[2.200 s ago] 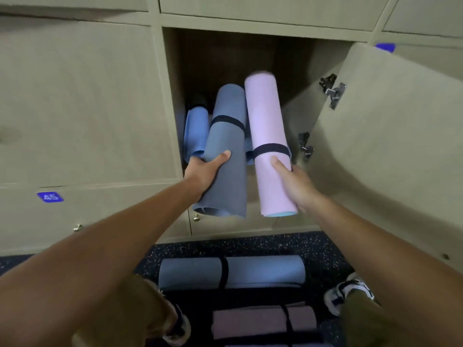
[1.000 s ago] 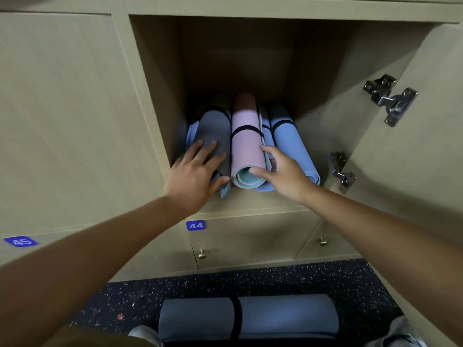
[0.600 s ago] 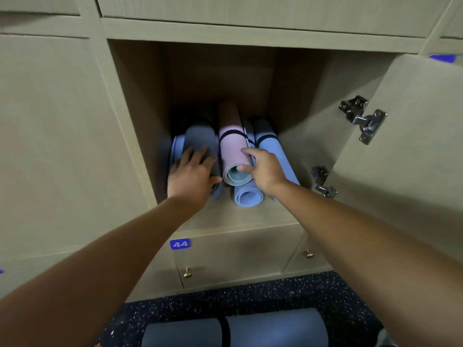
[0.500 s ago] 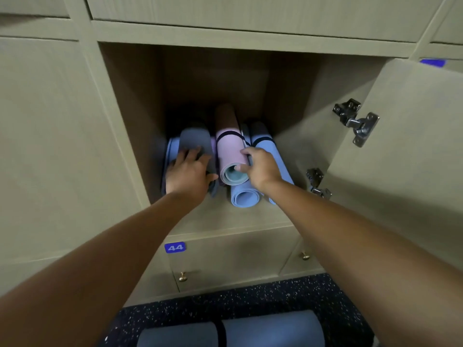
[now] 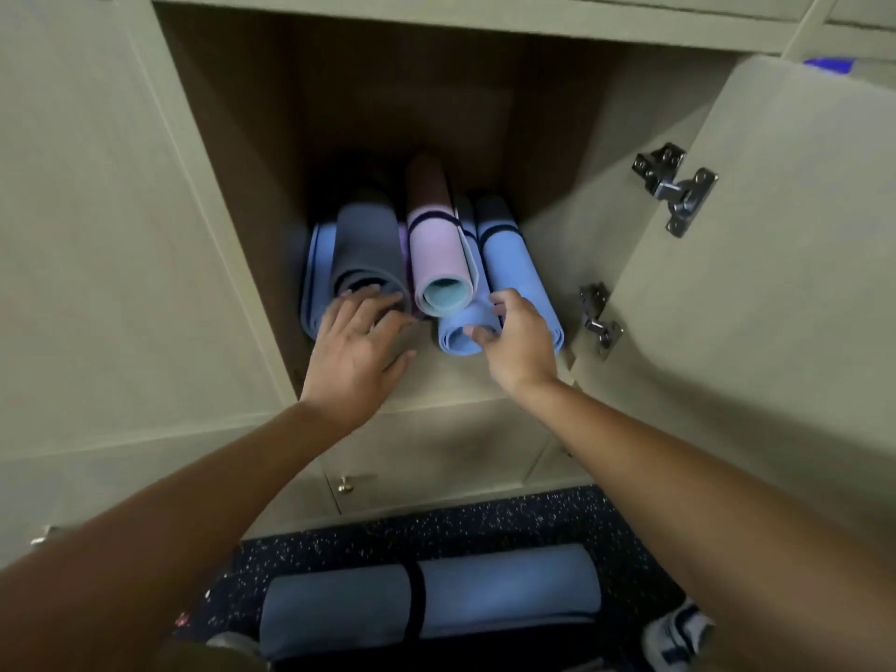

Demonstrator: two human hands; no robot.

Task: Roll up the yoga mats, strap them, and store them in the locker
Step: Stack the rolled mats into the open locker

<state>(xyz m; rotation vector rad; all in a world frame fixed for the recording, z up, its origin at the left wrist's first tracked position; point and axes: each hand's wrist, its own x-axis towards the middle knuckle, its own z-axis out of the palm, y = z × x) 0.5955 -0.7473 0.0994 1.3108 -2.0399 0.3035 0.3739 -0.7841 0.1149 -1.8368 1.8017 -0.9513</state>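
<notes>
Inside the locker [image 5: 232,186], the grey mat [image 5: 368,244] is best pressed squarely by the flat left hand [image 5: 356,351], while the right hand [image 5: 521,344] pinches the blue mat [image 5: 463,339].

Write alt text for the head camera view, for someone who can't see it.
Two bare hands reach into an open wooden locker holding rolled yoga mats: the left hand touches a grey mat, the right hand curls at a light blue mat below a pink mat. Another strapped blue mat lies on the floor.

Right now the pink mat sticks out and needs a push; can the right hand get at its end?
Probably yes: the right hand grips the blue mat just below the pink mat, whose end is uncovered.
</notes>
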